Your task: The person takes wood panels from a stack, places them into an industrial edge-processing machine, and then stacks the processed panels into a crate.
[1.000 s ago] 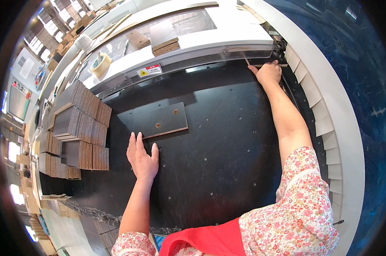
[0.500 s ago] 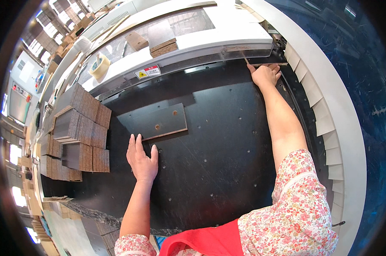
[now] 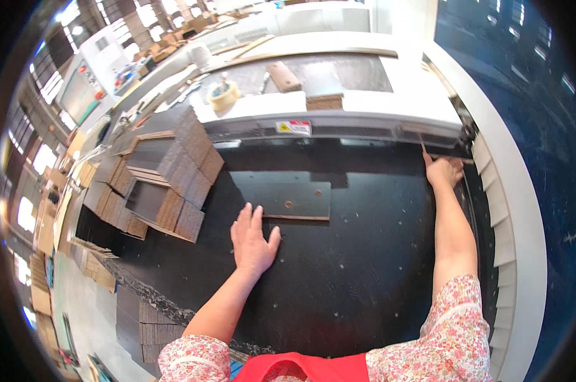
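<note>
A dark flat board with two round brown-rimmed holes lies on the black machine table. My left hand is open at its near left corner, fingers spread and palm down, holding nothing. Stretched to the far right, my right hand is closed by the machine's front beam. Its fingers bend over what looks like a thin brown edge, mostly hidden by the hand and the beam. A thin upright sliver stands at the tip of its index finger.
Stacked dark-faced boards rise at the table's left. On the white beam lie a tape roll, a brown block and a short stack of board pieces. A warning label marks its front. Pale overlapping flaps line the right edge.
My view has swung to the left, so the scene sits further right and lower. Both hands keep nearly the same places on the table, and the holed board has not visibly moved.
</note>
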Available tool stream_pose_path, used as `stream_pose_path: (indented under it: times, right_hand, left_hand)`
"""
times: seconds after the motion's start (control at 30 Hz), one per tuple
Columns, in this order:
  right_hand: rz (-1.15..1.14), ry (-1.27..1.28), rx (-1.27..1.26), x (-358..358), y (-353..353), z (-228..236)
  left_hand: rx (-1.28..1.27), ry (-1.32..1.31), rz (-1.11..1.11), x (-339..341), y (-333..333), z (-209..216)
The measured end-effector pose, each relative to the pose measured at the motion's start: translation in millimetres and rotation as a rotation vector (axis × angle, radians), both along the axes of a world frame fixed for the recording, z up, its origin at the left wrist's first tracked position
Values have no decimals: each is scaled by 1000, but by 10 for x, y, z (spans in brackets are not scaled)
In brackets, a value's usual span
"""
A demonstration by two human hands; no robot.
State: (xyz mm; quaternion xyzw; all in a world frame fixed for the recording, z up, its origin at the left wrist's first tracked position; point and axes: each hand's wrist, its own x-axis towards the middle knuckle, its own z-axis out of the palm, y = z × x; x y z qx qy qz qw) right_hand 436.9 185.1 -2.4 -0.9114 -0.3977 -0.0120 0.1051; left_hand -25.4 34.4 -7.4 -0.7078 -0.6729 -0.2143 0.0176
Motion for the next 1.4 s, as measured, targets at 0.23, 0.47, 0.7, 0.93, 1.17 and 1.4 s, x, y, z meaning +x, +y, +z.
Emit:
stream_pose_path:
  times: [0.23,0.47,0.7,0.93,1.17,1.4]
  right_hand:
    - [0,113,-55,-124,-98,69]
    - [362,4,80,-953,-975,-269]
    - [752,31,264,-1311,-2311,-291]
    - [838,24,506,-1281,-3167,-199]
    - [837,151,617,-1143,-3236,-207]
    - [862,200,652,-1088,-3184,-228]
  left_hand:
    - [1,-35,29,-49,-29,-45]
    - [61,-50,-32,-57,-9,-90]
    - [293,-56,-413,246,23,-153]
    - [208,-23,-622,1087,78,-9]
    - [-21,206,-695,1856,183,232]
    - [-307,192,-744,2354,97,527]
